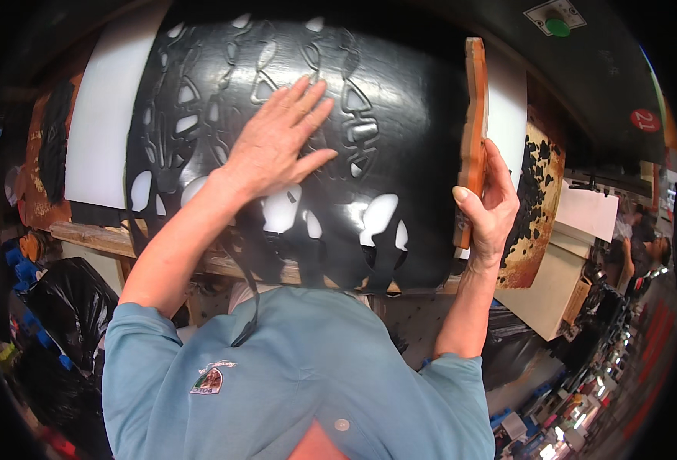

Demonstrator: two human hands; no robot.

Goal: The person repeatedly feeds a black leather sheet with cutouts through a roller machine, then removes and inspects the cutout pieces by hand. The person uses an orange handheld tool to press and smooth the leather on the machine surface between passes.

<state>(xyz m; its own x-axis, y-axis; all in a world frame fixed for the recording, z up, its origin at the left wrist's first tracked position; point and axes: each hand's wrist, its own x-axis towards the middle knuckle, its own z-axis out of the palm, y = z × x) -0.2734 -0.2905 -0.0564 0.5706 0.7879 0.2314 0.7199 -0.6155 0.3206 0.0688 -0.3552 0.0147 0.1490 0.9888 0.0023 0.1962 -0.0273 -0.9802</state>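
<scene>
A shiny black sheet [415, 115] with rows of cut-out and pressed shapes covers the middle of the worktop. My left hand [281, 142] lies on it palm down, fingers stretched out and thumb apart, holding nothing. At the sheet's right edge stands a long, narrow orange-brown board [473, 115], seen edge-on. My right hand [490, 201] grips its lower part, thumb on the near side and fingers behind. The sheet's near edge breaks into strips around larger holes, and one thin black strip [250, 307] hangs down against my shirt.
White board [108, 115] shows beneath the sheet on both sides. A worn brown board with black scraps [537, 199] lies at the right, near a pale box [541, 287]. Overhead is a dark machine part with a green button [557, 27]. Black plastic bags [74, 307] sit lower left. Another person [645, 245] is far right.
</scene>
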